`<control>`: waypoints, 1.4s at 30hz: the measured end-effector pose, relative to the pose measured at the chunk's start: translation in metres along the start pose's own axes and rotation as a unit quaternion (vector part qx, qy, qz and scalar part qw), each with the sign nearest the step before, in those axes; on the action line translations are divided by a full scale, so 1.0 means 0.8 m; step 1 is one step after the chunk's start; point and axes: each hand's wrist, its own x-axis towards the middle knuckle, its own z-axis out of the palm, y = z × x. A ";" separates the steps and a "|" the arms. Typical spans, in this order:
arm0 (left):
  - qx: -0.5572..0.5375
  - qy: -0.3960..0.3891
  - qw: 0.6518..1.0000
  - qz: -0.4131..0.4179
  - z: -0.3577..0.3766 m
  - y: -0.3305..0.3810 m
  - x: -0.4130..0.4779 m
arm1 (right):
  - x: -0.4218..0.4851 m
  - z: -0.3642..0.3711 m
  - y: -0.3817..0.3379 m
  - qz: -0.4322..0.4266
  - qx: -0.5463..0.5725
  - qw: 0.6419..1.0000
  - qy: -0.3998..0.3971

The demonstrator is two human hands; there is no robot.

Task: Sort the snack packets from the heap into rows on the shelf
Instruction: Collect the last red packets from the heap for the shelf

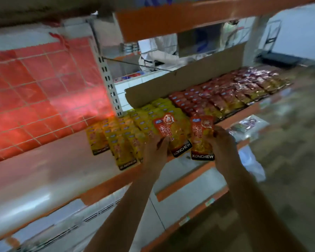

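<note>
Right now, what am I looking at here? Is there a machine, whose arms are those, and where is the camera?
No machine here: a person works with two bare hands, and the single picture comes from a camera worn on their head, looking down. The left hand holds a red-and-yellow packet and the right hand a second packet, both marked KONCHEW. On the shelf lie rows of yellow packets and, further right, red packets, with a cardboard sheet behind them.

Gridded red plastic sheet [35, 91], brown cardboard strip [185, 77], white slotted upright [109, 82]
</note>
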 end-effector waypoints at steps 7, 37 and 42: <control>0.045 -0.121 0.991 0.036 0.142 0.016 0.034 | 0.055 -0.110 0.024 0.046 0.091 0.990 0.094; 0.175 -0.062 0.976 0.117 0.617 0.094 0.327 | 0.557 -0.391 0.044 0.001 0.067 0.993 0.096; 0.190 0.017 0.977 0.098 0.678 0.108 0.335 | 0.645 -0.437 0.048 -0.021 0.002 0.999 0.043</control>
